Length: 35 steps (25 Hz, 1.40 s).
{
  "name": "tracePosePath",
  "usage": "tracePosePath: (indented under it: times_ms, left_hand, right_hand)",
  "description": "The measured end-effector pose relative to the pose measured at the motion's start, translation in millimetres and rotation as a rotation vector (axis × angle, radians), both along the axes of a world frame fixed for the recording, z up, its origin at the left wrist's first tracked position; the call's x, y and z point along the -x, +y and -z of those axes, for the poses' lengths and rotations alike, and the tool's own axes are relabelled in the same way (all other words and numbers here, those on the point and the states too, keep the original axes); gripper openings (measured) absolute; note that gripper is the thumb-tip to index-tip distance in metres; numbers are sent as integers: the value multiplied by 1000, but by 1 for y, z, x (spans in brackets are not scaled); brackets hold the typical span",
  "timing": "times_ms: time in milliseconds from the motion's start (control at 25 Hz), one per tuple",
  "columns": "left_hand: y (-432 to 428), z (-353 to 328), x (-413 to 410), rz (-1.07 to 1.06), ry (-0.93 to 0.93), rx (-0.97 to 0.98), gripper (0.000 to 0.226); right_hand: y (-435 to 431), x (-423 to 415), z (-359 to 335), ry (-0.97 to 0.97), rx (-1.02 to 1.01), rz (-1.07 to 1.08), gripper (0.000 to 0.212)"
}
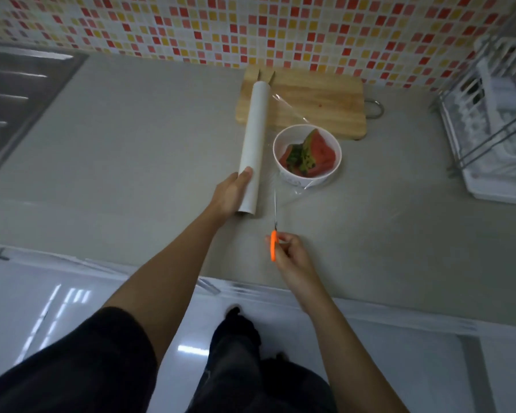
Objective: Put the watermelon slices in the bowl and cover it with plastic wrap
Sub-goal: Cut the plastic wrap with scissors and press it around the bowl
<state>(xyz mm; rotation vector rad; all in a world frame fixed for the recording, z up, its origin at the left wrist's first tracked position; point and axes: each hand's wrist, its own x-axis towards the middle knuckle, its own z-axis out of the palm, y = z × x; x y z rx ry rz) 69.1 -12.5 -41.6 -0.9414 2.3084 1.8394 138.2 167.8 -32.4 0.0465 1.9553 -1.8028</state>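
A white bowl (306,177) stands on the grey counter with watermelon slices (310,153) inside. A long white roll of plastic wrap (254,138) lies left of the bowl. A clear sheet of wrap (289,110) stretches from the roll over the bowl. My left hand (231,193) grips the near end of the roll. My right hand (291,254) holds orange-handled scissors (274,234). Their blades point away from me, at the sheet's near edge between roll and bowl.
A wooden cutting board (316,105) lies behind the bowl against the tiled wall. A white dish rack (495,120) stands at the right. A steel sink (18,96) sits at the far left. The counter's front edge (370,305) runs just below my right hand.
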Motion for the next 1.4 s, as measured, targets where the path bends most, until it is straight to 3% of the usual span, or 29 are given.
tracePosePath:
  times_ms: [80,280,440,680,1400]
  left_hand:
    - [0,-3,-2,-3,-9,-39,61]
    - [-1,-1,-1,8,2,-102,57]
    - [-4,0,-1,13,-8,-170,72]
    - [-7,3,1,21,4,-237,73]
    - [-10,6,0,30,31,-243,54]
  right_hand:
    - [-3,-9,0,-39,-35,-48,11]
    - [-12,-12,5,-130,-113,-126,36]
    - [-29,-7,6,-252,-186,-106,45]
    - [-45,-2,8,-213,-13,-32,40]
    - [-54,22,15,-93,83,-81,34]
